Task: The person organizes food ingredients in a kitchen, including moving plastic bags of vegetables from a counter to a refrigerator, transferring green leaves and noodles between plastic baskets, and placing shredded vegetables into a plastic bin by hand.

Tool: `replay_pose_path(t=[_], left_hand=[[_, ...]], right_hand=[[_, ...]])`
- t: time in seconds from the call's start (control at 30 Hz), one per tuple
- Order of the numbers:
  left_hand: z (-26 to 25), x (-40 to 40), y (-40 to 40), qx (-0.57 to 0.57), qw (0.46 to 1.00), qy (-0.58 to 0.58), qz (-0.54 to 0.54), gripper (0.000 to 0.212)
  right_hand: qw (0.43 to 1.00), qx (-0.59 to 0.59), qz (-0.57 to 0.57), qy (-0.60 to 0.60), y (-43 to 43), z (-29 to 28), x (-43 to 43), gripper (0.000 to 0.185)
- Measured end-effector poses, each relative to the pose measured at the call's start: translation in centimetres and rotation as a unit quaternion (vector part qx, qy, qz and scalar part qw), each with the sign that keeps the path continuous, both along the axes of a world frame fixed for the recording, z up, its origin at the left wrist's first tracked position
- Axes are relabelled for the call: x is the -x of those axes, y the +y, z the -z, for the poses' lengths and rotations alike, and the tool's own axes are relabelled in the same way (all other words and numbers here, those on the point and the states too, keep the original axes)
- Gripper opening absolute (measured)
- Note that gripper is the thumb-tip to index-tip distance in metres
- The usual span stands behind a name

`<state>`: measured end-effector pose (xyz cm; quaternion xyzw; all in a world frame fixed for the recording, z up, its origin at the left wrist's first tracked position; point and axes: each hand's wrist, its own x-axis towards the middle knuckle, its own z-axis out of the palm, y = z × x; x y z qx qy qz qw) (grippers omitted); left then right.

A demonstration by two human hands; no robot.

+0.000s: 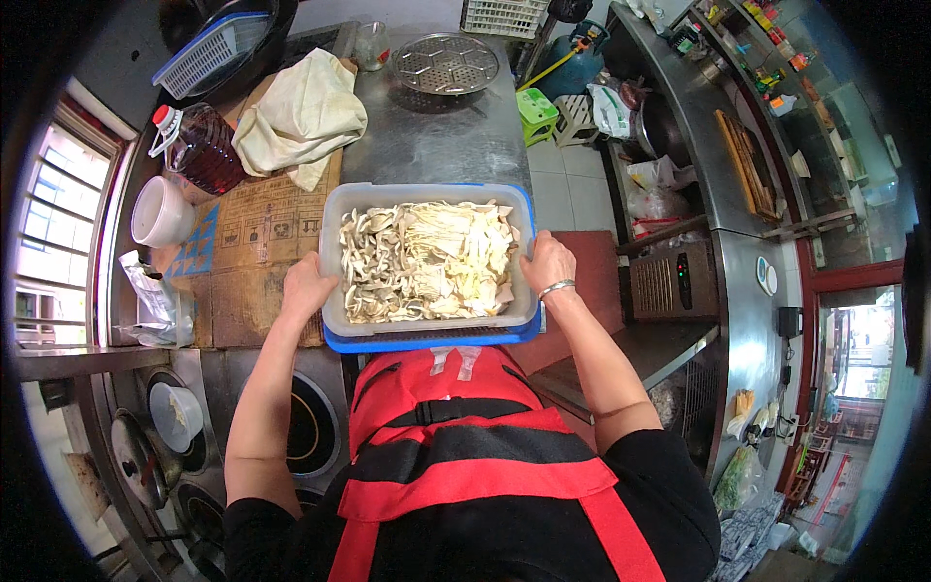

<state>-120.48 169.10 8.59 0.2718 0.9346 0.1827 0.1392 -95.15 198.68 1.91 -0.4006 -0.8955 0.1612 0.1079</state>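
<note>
A translucent plastic tub (429, 329) full of mushrooms sits in front of my body, with a blue tray or lid (436, 340) showing beneath it. Grey oyster mushrooms (371, 254) fill its left side; thin pale enoki mushrooms (436, 233) lie at the upper middle. Pale sliced pieces (480, 273) cover the right side. My left hand (309, 285) grips the left rim, and my right hand (549, 262), below which a bracelet circles the wrist, grips the right. Fingers of both hands are partly hidden under the tub.
Beyond the tub, a steel counter (436, 153) carries a perforated steamer plate (445, 64). At left, flattened cardboard (269, 240) bears a cloth (305, 109), a jug of dark liquid (204, 149) and a white bowl (164, 211). Cooktops (313, 422) lie lower left. Steel shelving (684, 145) stands right.
</note>
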Motion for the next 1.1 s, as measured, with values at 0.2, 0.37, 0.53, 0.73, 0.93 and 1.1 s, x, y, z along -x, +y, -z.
replay_pose_path(t=[0.2, 0.37, 0.53, 0.73, 0.93, 1.1], left_hand=[[-1.1, -0.3, 0.1, -0.019, 1.000, -0.003, 0.011, 0.035], [-1.7, -0.1, -0.2, -0.022, 0.999, -0.022, 0.021, 0.037], [-3.2, -0.9, 0.3, -0.015, 0.999, -0.029, 0.025, 0.038], [-2.2, -1.0, 0.5, -0.021, 0.999, -0.017, 0.035, 0.037], [-0.8, 0.2, 0.0, -0.025, 0.998, -0.038, 0.033, 0.039], [-0.5, 1.1, 0.2, -0.003, 0.996, -0.082, 0.019, 0.036]], right_hand=[[1.000, -0.004, 0.005, 0.019, 0.2, -0.3, -0.2, 0.026], [0.999, -0.017, 0.008, 0.050, 0.2, -0.7, -0.3, 0.025], [0.998, 0.032, 0.012, 0.052, 0.6, -0.8, -0.6, 0.026], [0.997, 0.057, 0.047, -0.021, 0.9, 0.6, 0.4, 0.034], [0.992, 0.037, 0.005, -0.120, 1.6, 0.4, 1.6, 0.042], [0.995, 0.002, -0.050, -0.082, 2.1, -0.2, 1.0, 0.039]])
